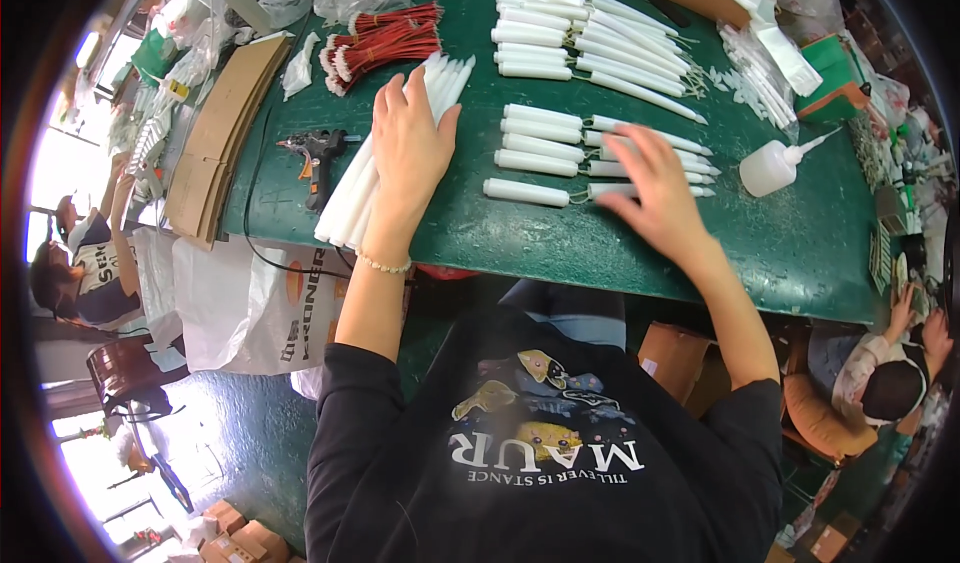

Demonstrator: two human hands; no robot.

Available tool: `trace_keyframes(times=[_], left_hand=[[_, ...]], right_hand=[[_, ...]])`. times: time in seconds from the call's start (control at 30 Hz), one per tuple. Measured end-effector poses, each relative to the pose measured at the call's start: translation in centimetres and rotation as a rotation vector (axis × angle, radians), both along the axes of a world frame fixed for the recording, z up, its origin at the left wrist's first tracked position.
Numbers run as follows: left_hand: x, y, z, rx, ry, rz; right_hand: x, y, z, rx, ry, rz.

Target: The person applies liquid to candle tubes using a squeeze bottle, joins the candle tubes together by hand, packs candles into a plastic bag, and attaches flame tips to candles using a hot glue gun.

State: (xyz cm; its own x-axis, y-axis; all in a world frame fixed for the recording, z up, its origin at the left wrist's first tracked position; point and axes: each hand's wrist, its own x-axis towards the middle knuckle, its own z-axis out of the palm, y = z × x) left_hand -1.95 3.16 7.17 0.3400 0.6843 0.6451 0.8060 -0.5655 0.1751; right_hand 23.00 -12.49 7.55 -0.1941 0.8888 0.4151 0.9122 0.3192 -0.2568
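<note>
rests the left hand point(410, 148), palm down, across a bundle of long white rods point(348, 198), fingers almost straight and lying near one another, thumb parted out toward one o'clock. cannot tell the firmness of the press, nor any curling of the fingers around the far side. shows the bundle slanting from seven o'clock to one o'clock under that palm, poking out past the fingers at the upper end. wears a pale beaded bracelet point(384, 264) on the same wrist.

holds the right hand point(655, 188) over the nearer row of white rods point(538, 163), fingers loosely spread and a little bent, thumb well apart and pointing toward nine o'clock. blurs somewhat there (rather smeared at the fingers), so cannot tell touching from hovering. pairs blunt rods on the nine o'clock side of that row with pointed ones on the three o'clock side, the latter partly hidden beneath the hand.

from the right hand, has a larger stack of white rods point(530, 36) between eleven and twelve o'clock and a white nozzle bottle point(770, 170) at three. from the left, has red wire bundles point(395, 43) near twelve and a glue gun point(317, 163) at nine, all on the green surface point(540, 243).
</note>
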Motion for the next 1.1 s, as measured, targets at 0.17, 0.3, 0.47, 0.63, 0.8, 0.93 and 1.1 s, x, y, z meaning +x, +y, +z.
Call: trace_keyframes(times=[0.17, 0.3, 0.47, 0.63, 0.8, 0.93, 1.1], left_hand=[[0.3, 2.5, -0.3, -0.095, 0.224, 0.185], [1.1, 4.1, -0.3, -0.261, 0.329, 0.237], [1.5, 5.3, 0.6, -0.389, 0.355, 0.214], [1.8, 6.3, 0.4, -0.431, 0.375, 0.150], [3.6, 7.0, 0.3, -0.474, 0.364, 0.165], [4.0, 9.2, 0.0, -0.401, 0.407, 0.139], [4.9, 10.6, -0.2, -0.338, 0.473, 0.075]], right_hand=[[-4.7, -1.0, -0.1, -0.027, -0.048, 0.186], [-6.3, -1.5, 0.2, -0.047, -0.014, 0.244], [-6.8, -1.7, 0.3, -0.028, -0.003, 0.246], [-6.6, -2.0, -0.1, -0.046, 0.017, 0.237], [-5.6, -1.4, 0.5, -0.035, 0.018, 0.211], [-4.1, 1.0, 2.0, 0.059, 0.067, 0.146], [1.2, 7.4, 3.4, 0.183, 0.252, -0.062]])
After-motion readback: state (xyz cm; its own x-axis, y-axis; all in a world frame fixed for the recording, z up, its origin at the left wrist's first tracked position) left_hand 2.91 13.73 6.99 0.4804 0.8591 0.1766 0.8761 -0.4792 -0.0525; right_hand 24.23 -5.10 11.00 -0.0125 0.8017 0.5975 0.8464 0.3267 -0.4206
